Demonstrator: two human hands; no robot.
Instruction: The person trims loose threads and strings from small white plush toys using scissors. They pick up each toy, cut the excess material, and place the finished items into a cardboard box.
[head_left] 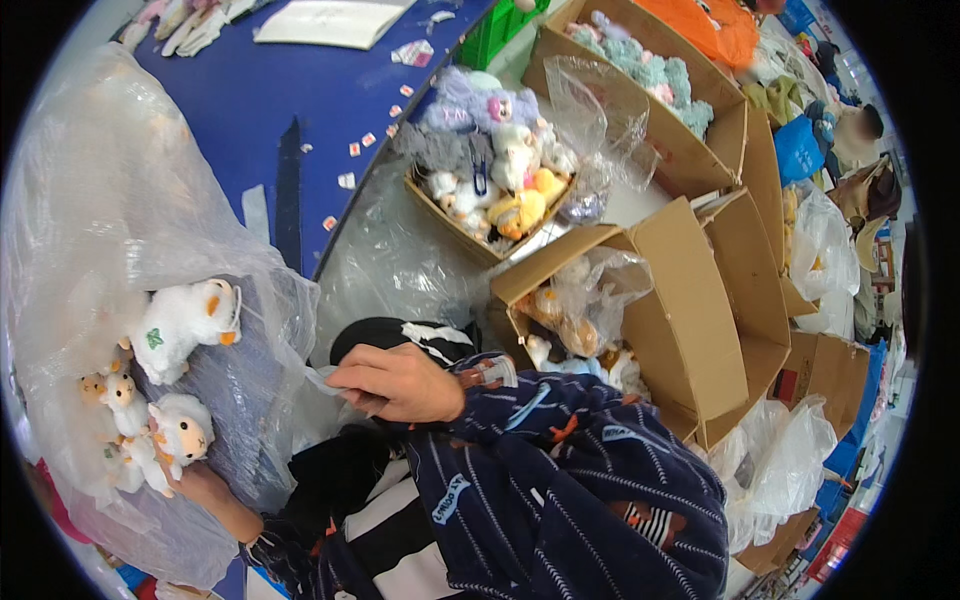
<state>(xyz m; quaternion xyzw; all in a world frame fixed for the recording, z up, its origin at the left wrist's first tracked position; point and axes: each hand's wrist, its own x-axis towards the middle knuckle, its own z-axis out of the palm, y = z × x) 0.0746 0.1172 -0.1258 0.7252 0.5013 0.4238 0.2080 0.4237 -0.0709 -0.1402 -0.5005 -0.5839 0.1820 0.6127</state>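
Observation:
A large clear plastic bag (110, 190) spreads over the left side, its mouth toward me. My right hand (405, 383) is closed, pinching the edge of the bag. My left hand (205, 490) reaches into the bag mouth and grips a white plush sheep (182, 432); its fingers are partly hidden by the toy. Above it, a larger white plush animal (185, 330) with orange feet and a green patch lies on its side. Smaller white plush toys (122, 403) sit beside the held one, partly behind the plastic.
A blue table (230, 110) bears small paper tags (354, 149) and a white sheet (330, 22). Right of it stands an open carton of plush toys (480, 235). More cardboard boxes (690, 300) and loose plastic bags (780, 450) crowd the right side. People are in the far right background.

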